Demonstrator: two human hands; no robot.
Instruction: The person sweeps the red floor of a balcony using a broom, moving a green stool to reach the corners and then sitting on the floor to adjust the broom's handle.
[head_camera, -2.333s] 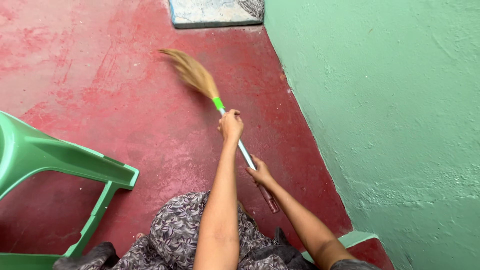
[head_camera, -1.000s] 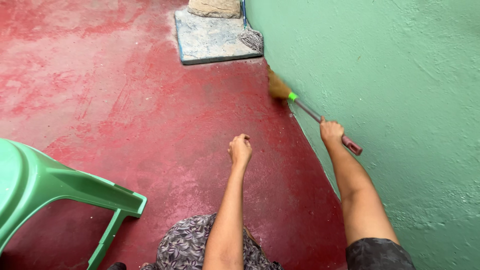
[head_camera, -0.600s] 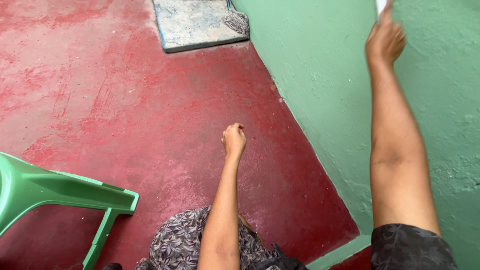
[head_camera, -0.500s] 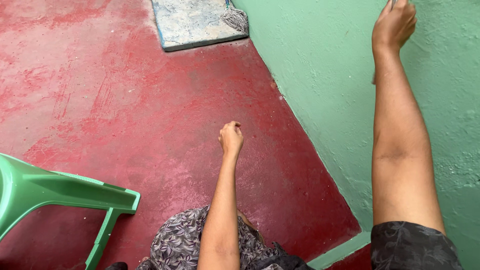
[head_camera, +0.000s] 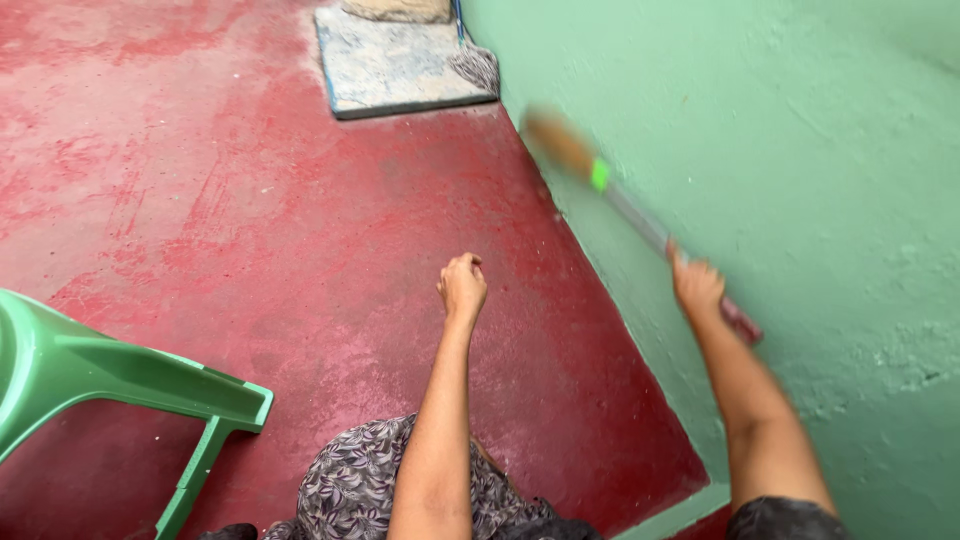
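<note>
Though blurred, a straw-headed broom (head_camera: 600, 180), green-collared, red-tipped handle.

Two bare forearms in view, no sleeves reaching wrists, no watch, rings or bangles visible. Left hand (head_camera: 462, 285) and right hand (head_camera: 697, 286) bare, ungloved; right hand motion-blurred, details unclear. Dark short sleeve edge (head_camera: 780, 518) at right upper arm, bottom of frame. Patterned garment (head_camera: 350, 485) over lap: grey-purple fabric, pale leaf print, darker cloth beside it.
</note>
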